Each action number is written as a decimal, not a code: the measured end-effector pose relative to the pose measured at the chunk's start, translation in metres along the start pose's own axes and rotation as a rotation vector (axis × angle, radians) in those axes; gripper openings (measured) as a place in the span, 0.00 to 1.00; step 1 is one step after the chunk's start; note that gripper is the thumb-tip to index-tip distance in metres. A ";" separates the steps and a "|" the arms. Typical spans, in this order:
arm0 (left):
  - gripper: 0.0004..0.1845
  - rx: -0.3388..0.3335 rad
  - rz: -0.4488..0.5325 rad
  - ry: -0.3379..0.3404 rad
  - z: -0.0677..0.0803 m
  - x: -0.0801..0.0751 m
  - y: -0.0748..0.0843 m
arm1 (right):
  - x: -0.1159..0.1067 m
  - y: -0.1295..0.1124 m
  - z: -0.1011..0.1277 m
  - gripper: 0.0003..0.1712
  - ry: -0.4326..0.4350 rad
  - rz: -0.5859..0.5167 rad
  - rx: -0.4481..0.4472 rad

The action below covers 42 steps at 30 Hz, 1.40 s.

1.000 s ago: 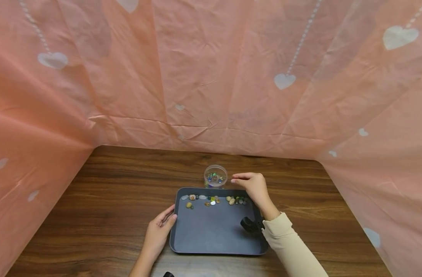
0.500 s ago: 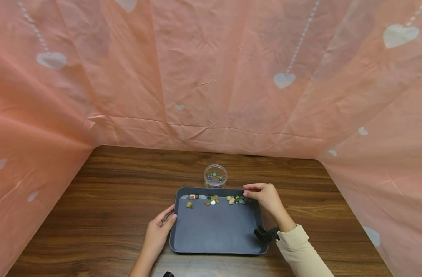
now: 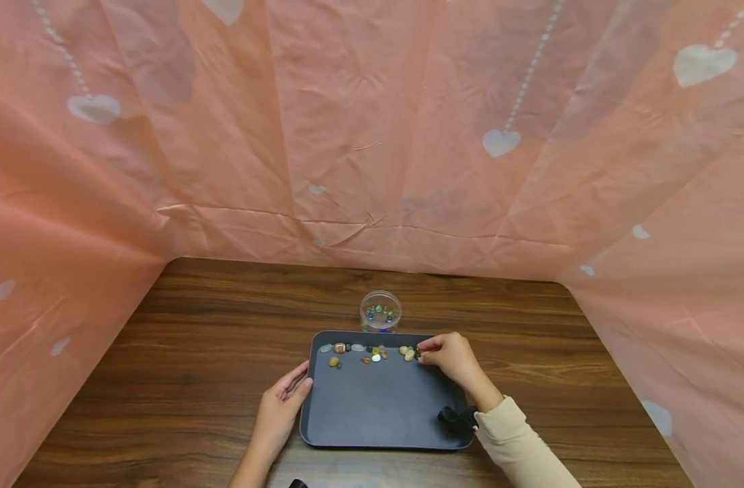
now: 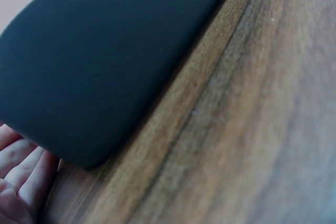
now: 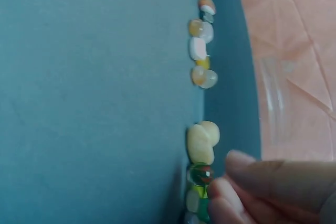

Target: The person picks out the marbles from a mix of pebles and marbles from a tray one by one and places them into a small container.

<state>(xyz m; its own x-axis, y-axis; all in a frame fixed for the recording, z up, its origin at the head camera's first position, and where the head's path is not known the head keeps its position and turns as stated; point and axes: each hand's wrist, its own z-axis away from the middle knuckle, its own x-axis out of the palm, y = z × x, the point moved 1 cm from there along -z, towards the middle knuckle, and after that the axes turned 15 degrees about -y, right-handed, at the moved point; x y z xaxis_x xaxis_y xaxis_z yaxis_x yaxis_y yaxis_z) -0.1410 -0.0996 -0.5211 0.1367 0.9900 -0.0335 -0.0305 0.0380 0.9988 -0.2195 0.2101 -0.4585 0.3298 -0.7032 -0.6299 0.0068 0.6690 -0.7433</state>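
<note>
A dark grey tray lies on the wooden table. Small stones and glass marbles line its far edge. Behind it stands a clear round jar with several marbles inside. My right hand reaches the right end of the row with curled fingers. In the right wrist view my thumb and forefinger pinch at a green marble next to a beige stone. My left hand rests with straight fingers against the tray's left edge.
Pink sheeting with white hearts walls the table in at the back and both sides. Bare wood lies left and right of the tray. A black wrist mount sits over the tray's near right corner.
My right hand drew back from beside the jar, came down over the tray's far right corner and closed its fingertips on the marbles there. The left hand stayed put.
</note>
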 end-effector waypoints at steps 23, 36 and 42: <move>0.23 0.012 0.001 0.001 -0.002 0.002 0.000 | 0.006 0.001 -0.004 0.06 0.078 -0.017 -0.016; 0.23 0.014 0.007 -0.005 -0.001 0.000 0.001 | -0.025 -0.018 -0.016 0.18 -0.290 -1.424 -0.041; 0.23 0.020 0.001 -0.005 0.000 0.000 0.000 | -0.019 -0.031 -0.029 0.14 -0.239 -1.382 -0.044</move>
<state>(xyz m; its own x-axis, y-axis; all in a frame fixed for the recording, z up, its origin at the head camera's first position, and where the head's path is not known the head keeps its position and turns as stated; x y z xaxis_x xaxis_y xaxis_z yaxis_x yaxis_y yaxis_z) -0.1406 -0.0997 -0.5210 0.1421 0.9893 -0.0324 -0.0109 0.0343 0.9994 -0.2531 0.1962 -0.4303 0.2317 -0.7180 0.6564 0.4260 -0.5317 -0.7320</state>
